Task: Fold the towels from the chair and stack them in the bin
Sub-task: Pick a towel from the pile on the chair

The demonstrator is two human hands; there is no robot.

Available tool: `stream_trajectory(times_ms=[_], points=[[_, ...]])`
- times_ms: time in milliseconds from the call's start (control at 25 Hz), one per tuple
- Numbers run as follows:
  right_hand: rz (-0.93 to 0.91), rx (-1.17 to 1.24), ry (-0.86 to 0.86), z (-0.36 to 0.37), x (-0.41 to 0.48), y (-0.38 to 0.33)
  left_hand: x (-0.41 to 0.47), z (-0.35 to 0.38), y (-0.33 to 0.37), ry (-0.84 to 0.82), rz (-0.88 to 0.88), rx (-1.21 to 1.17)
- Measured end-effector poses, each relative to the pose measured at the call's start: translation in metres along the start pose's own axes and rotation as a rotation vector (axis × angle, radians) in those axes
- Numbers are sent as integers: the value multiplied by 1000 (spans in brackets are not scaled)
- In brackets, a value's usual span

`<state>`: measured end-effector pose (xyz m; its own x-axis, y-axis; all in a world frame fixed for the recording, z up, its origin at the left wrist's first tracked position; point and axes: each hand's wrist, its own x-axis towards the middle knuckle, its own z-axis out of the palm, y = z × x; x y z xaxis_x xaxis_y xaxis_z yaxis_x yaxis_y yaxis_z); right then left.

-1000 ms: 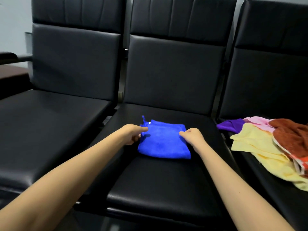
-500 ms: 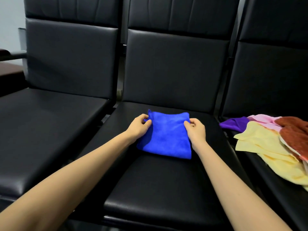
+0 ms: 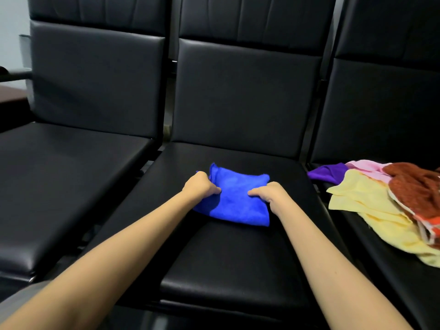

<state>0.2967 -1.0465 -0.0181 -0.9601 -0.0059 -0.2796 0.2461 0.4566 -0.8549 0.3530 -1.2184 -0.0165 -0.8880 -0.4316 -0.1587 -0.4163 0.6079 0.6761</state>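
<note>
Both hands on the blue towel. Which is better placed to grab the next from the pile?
Probably right: the right hand grips the blue towel on the side nearest the pile; the left hand would have to cross over.

No text, label, brand or number can be read anywhere, neither on the blue towel (image 3: pixel 234 201), nor on the heap of towels (image 3: pixel 371 201), nor on the black chairs (image 3: pixel 238 103).

One head-worn view looks forward and down, close over the middle chair seat (image 3: pixel 238 258).
</note>
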Motion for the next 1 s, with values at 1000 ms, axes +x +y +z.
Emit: stream_trajectory(times_ms=[1000], points=[[11,482,241,-228,-165,131,-213,138,168,-654,-124,-1004]])
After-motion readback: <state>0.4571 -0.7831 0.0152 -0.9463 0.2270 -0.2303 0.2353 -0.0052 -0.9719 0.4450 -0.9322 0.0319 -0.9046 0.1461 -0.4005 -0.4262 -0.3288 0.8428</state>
